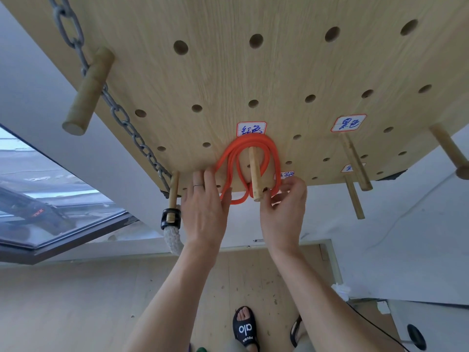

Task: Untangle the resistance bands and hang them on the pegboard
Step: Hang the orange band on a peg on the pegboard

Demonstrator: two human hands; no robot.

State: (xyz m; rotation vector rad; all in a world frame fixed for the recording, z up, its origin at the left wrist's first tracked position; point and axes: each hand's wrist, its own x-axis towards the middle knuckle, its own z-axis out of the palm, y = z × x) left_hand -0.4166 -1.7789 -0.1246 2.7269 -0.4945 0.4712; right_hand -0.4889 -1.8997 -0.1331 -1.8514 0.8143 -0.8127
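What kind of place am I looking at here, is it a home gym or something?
Probably a home workout or storage corner. A wooden pegboard on the wall carries an orange resistance band, a metal chain and handwritten labels, beside a window.

The resistance band was bright orange against the pale, wood-grained pegboard, whose pegs were a slightly darker tan. The labels were white with red borders and blue handwriting, and the chain on the left was dull grey, ending near a black ring on an off-white rope. A silver ring showed on the left hand, the sandals were black with white lettering, and the floor was light wood speckled with dark flecks.
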